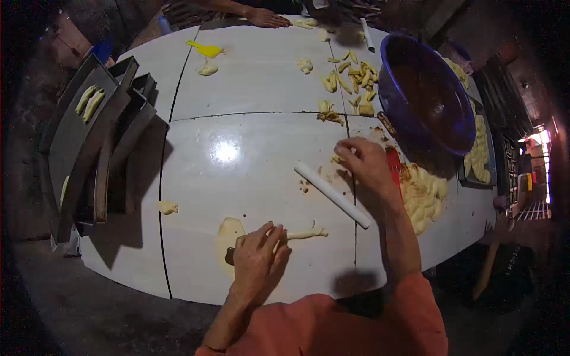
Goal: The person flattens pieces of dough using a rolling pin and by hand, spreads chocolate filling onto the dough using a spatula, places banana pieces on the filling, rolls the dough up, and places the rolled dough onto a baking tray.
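My left hand [256, 255] lies with its fingers stretched out at the edge of a flat oval of dough [229, 231]. A dark brown dab of filling [230, 256] sits on this dough, partly under the hand. From beside the fingertips a thin dough roll [310, 234] runs to the right. My right hand [367, 163] is over the table's right half, with thumb and fingers pinched on a small yellow piece [336, 158]. Just below it, a white rolling pin [332, 196] lies slantwise on the white table.
At the right stand a large purple basin [424, 95] and a heap of dough pieces [424, 199] beside a red tool [393, 163]. Yellow strips [356, 77] lie beyond. Metal trays [89, 130] stack at left. A yellow scraper [205, 48] and another person's hand [268, 18] are at the far side.
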`<state>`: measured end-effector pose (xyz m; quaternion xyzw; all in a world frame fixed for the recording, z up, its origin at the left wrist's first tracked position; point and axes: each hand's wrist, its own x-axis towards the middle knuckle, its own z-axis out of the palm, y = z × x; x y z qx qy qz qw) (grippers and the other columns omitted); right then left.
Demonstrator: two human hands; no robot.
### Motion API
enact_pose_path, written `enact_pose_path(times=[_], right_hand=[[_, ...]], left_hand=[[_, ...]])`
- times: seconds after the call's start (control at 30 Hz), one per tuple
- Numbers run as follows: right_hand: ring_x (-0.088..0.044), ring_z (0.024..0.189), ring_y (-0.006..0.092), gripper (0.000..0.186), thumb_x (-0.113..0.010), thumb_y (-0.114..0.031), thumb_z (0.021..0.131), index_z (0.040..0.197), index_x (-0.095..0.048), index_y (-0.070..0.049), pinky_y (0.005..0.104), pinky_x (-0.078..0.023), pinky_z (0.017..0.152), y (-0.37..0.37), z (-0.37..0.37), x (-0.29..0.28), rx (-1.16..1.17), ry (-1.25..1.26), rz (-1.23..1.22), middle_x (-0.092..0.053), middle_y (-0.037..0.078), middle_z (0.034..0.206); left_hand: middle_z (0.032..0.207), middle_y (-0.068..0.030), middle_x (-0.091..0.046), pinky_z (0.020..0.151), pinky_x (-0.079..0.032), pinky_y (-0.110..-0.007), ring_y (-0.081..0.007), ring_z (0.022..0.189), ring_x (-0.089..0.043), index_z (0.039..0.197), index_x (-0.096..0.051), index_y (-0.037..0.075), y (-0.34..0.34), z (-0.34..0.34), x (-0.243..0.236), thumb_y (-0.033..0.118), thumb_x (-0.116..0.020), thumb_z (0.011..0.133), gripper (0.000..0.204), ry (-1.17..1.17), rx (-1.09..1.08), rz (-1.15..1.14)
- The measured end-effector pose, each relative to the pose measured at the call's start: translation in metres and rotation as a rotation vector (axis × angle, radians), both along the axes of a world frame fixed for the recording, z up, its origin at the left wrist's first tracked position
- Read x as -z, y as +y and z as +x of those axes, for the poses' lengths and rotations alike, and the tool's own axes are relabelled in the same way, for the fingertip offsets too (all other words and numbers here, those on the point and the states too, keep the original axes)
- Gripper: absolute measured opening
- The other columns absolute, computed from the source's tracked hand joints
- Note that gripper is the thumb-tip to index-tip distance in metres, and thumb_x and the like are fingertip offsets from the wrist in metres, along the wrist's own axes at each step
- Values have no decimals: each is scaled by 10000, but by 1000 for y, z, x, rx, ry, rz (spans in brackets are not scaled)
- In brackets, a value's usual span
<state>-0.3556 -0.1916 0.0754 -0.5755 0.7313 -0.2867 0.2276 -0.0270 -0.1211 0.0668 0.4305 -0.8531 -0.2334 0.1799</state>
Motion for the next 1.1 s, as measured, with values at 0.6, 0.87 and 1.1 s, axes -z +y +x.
enact_pose_path(times=[0.6,0.87,1.1], right_hand=[[-704,986,478,361,-714,-285,782,1013,-754,-11,538,-554,847,-181,-103,66,272,427,218,-735,277,1006],[-730,902,368,340,-741,-274,790,1072,-741,-85,486,-552,800,-176,-127,109,314,447,-75,-747,186,892],[-427,560,16,334,-754,-231,915,1176,-720,-25,221,-299,480,-83,-9,-6,79,-279,-41,-605,-55,778]], left_hand=[[1133,-120,-717,940,-425,-442,-276,1019,-665,1155,-742,54,46,98,5,133,-786,884,285,-3,-479,-1],[1131,-99,-722,948,-436,-427,-263,981,-659,1108,-753,55,58,125,10,120,-779,873,246,-33,-490,-105],[1099,-59,-731,935,-439,-403,-228,981,-672,1079,-753,77,63,146,26,160,-771,884,213,66,-432,-69]])
